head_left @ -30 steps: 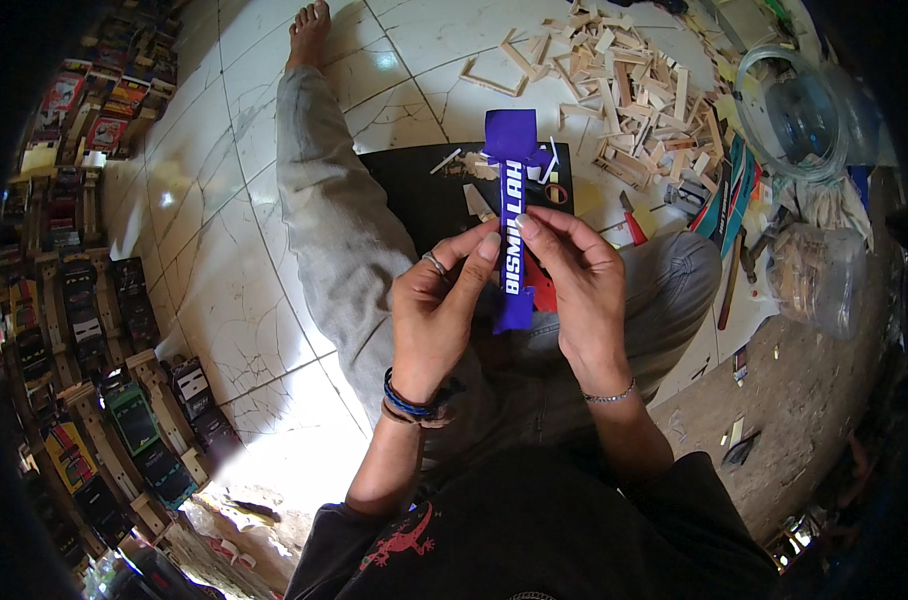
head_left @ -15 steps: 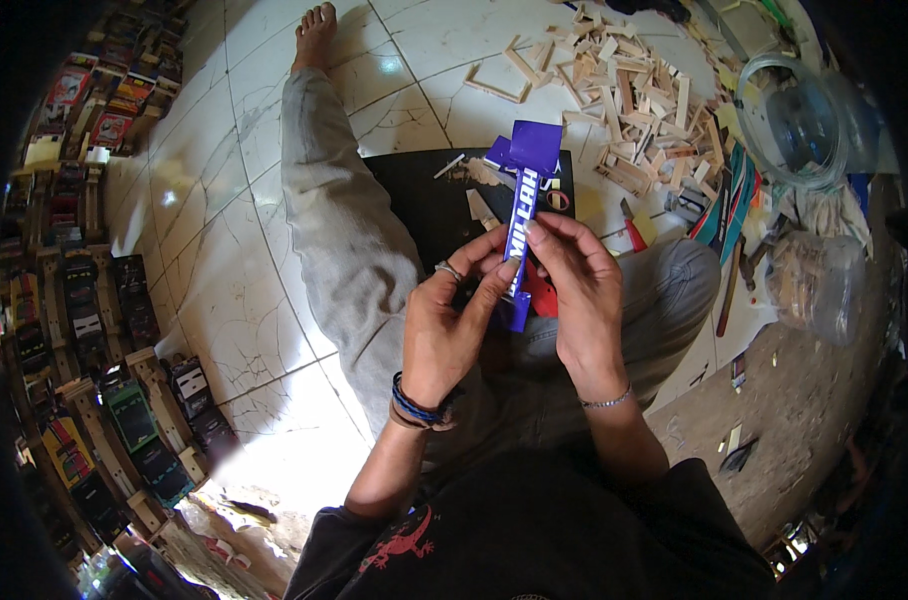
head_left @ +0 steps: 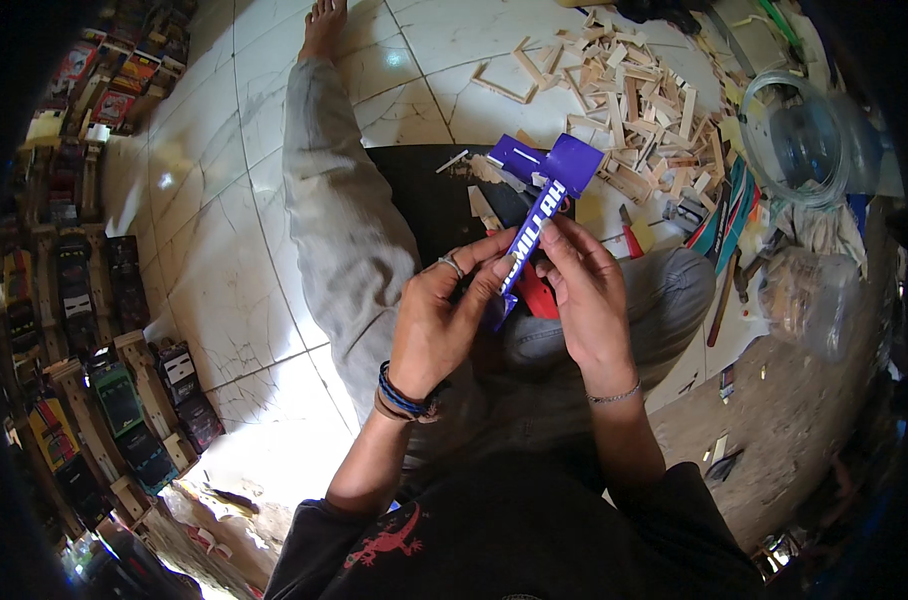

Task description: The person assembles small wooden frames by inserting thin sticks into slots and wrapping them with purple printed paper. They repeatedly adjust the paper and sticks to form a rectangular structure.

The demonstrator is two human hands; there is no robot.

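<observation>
Holds a purple strip (head_left: 534, 230) in the air above the lap, slanting it with the upper end to the right. With the left hand (head_left: 434, 315), pinches the lower part of the strip between thumb and forefinger. With the right hand (head_left: 596, 300), touches the right edge of the strip near the middle by the thumb, bending the other fingers behind it. Cannot tell for sure the right hand's grip, pinching or only leaning. Shows on the strip white lettering, and at the top two wide purple flaps, one at each side.

Wears a ring (head_left: 452, 264) on the left hand and dark bracelets (head_left: 402, 403) on the left wrist, a thin chain (head_left: 614, 394) on the right wrist. Sits in grey trousers (head_left: 344, 210) on the tiled floor (head_left: 209, 310), with a black board (head_left: 419, 185) between the legs. Keeps on this board, just beside the strip, a flat pale blade (head_left: 482, 206), and partly under the hands a red thing (head_left: 540, 300). Has beyond the board a loose pile of wooden pieces (head_left: 649, 105), and farther right a clear round container (head_left: 799, 150) and a clear plastic bag (head_left: 812, 290).
</observation>
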